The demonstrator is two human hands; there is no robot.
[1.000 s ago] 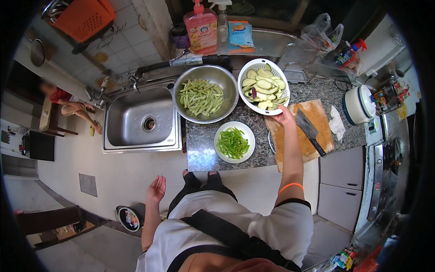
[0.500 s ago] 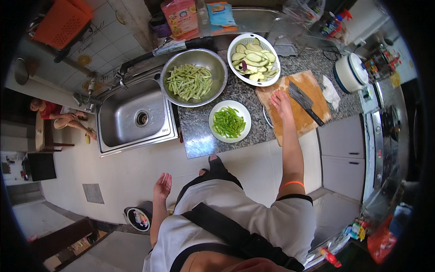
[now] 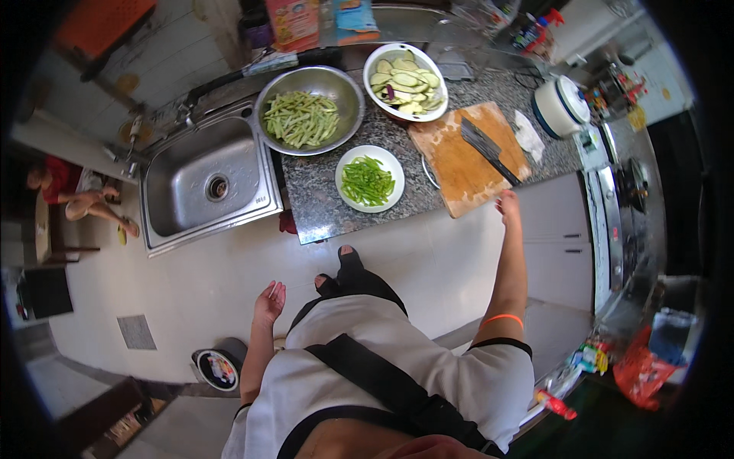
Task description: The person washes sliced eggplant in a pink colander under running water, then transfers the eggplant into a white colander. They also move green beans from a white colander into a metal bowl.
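My right hand (image 3: 508,206) hovers by the near right edge of the wooden cutting board (image 3: 466,172), just below the handle of a cleaver (image 3: 489,151) lying on it. Its fingers are loosely bent and I see nothing in them. Down at my left side, over the floor, my left hand (image 3: 269,303) is open with fingers stretched and holds nothing. A white plate of cut green strips (image 3: 368,182) stands left of the board. Behind it are a steel bowl (image 3: 350,115) of cut green beans (image 3: 300,119) and a white colander (image 3: 434,61) with eggplant slices (image 3: 405,80).
A steel sink (image 3: 210,187) lies left of the counter. A white pot (image 3: 560,107) and a crumpled white cloth or tissue (image 3: 527,136) are right of the board, near the stove (image 3: 608,222). A bin (image 3: 218,369) stands on the floor. Another person (image 3: 76,187) sits far left.
My right hand has left the cutting board's upper left part and moved right and nearer, to the board's near edge. My left hand stays low at my side. The view has shifted slightly.
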